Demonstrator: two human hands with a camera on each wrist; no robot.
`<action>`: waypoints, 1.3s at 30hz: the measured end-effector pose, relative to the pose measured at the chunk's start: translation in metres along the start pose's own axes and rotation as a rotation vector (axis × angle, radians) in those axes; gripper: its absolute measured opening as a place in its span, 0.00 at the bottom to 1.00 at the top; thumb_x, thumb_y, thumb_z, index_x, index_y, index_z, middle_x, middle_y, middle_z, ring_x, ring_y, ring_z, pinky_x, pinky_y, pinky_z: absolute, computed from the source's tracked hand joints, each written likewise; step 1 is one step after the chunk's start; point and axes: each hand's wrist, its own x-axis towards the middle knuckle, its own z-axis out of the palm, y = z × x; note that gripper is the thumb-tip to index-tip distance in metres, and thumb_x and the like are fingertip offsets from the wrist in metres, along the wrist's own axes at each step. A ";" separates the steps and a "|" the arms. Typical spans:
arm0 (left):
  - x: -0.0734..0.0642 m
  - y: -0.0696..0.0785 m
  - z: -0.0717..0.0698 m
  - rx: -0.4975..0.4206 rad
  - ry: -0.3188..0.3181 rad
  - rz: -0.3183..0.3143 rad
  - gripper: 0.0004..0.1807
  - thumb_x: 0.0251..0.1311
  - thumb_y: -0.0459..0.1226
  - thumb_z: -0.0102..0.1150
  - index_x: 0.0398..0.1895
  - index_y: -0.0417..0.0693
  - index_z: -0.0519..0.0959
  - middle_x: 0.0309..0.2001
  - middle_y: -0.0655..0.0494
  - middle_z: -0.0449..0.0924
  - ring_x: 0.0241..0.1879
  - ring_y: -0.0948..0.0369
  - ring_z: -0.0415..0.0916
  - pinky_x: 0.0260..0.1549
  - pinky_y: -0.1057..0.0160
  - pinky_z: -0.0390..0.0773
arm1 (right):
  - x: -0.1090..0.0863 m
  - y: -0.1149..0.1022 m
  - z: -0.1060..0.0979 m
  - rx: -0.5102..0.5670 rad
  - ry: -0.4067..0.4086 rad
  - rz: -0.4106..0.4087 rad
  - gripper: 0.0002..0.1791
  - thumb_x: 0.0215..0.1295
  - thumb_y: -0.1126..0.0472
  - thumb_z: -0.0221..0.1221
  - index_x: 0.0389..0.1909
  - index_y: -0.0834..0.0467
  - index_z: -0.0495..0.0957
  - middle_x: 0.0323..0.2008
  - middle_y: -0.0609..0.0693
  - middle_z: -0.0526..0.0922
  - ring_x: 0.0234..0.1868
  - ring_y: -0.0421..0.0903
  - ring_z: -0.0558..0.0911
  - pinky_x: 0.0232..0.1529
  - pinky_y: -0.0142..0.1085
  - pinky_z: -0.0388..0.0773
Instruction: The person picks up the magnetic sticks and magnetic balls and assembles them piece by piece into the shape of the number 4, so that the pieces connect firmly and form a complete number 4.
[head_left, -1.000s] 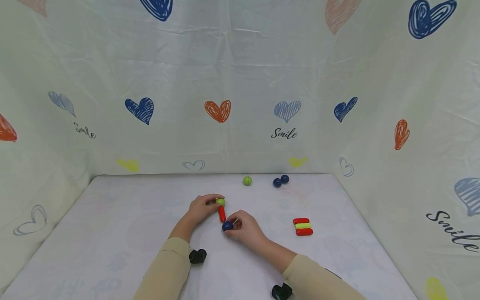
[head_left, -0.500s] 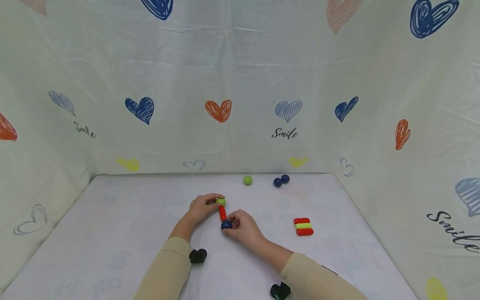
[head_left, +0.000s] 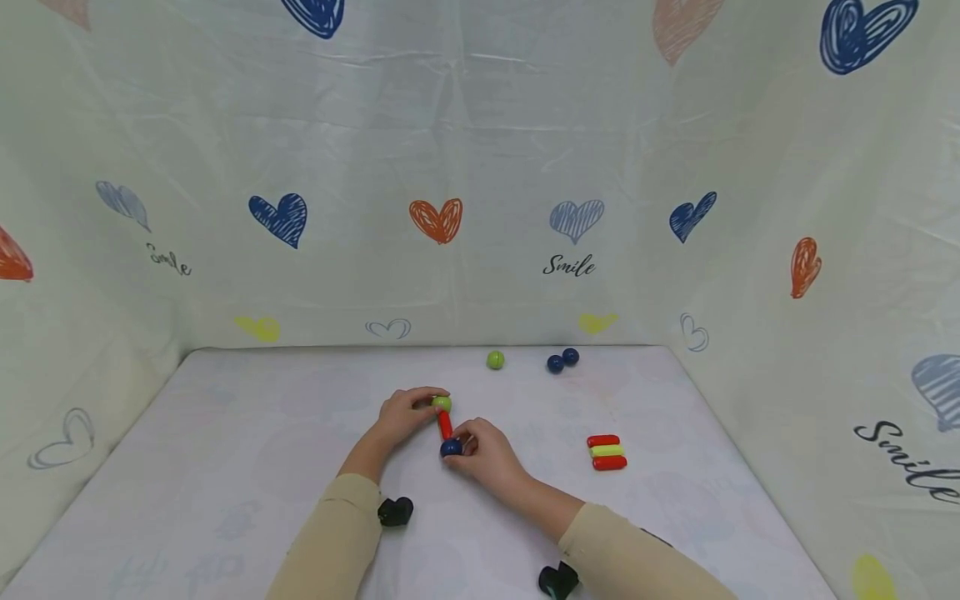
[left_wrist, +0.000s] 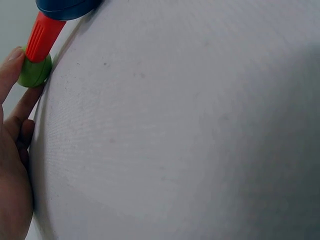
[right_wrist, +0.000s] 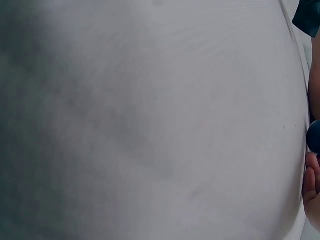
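Note:
My left hand [head_left: 403, 416] pinches a green ball [head_left: 442, 403] between thumb and fingers. A short red rod [head_left: 446, 425] runs from that ball toward me, its far end against the green ball. At the rod's near end sits a dark blue ball [head_left: 452, 447], pinched by my right hand [head_left: 487, 452]. In the left wrist view the ribbed red rod [left_wrist: 44, 37] joins the green ball [left_wrist: 35, 73] to the blue ball [left_wrist: 65, 6]. Only a sliver of the blue ball [right_wrist: 314, 136] and the fingertips shows in the right wrist view.
At the back of the white table [head_left: 247, 433] lie a green ball [head_left: 495, 360] and two dark blue balls [head_left: 555, 364]. To the right, two red rods [head_left: 609, 463] lie with a yellow rod [head_left: 607, 451] between them. A patterned cloth hangs behind.
My right hand has moved the blue ball slightly away from me and left, up against the near end of the red rod. The left hand keeps its place on the green ball.

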 end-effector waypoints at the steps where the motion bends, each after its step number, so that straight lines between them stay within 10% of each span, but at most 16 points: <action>1: 0.000 0.000 0.000 0.002 -0.001 0.003 0.14 0.62 0.43 0.64 0.51 0.62 0.84 0.56 0.53 0.78 0.55 0.49 0.67 0.56 0.39 0.65 | 0.000 0.000 0.000 -0.002 0.001 -0.003 0.16 0.53 0.59 0.73 0.41 0.56 0.79 0.32 0.43 0.73 0.29 0.38 0.74 0.29 0.30 0.74; 15: 0.000 -0.004 -0.002 0.066 -0.009 0.073 0.21 0.64 0.43 0.62 0.60 0.59 0.78 0.54 0.52 0.79 0.54 0.48 0.68 0.55 0.40 0.64 | 0.001 -0.006 -0.001 -0.007 -0.020 0.036 0.17 0.54 0.58 0.73 0.42 0.56 0.79 0.31 0.44 0.74 0.29 0.40 0.73 0.27 0.30 0.72; 27: -0.013 -0.002 -0.010 -0.166 -0.055 0.055 0.24 0.64 0.40 0.61 0.64 0.51 0.74 0.59 0.47 0.75 0.65 0.44 0.64 0.63 0.42 0.63 | -0.001 -0.005 -0.001 0.037 -0.024 0.041 0.17 0.53 0.59 0.73 0.42 0.56 0.79 0.30 0.45 0.75 0.28 0.40 0.73 0.26 0.30 0.72; 39: -0.029 -0.004 -0.013 -0.211 -0.085 0.092 0.25 0.64 0.40 0.62 0.65 0.49 0.73 0.65 0.46 0.70 0.70 0.44 0.56 0.66 0.37 0.52 | -0.001 -0.007 0.003 0.084 0.022 0.085 0.16 0.52 0.59 0.73 0.39 0.57 0.80 0.29 0.44 0.77 0.28 0.41 0.74 0.26 0.31 0.72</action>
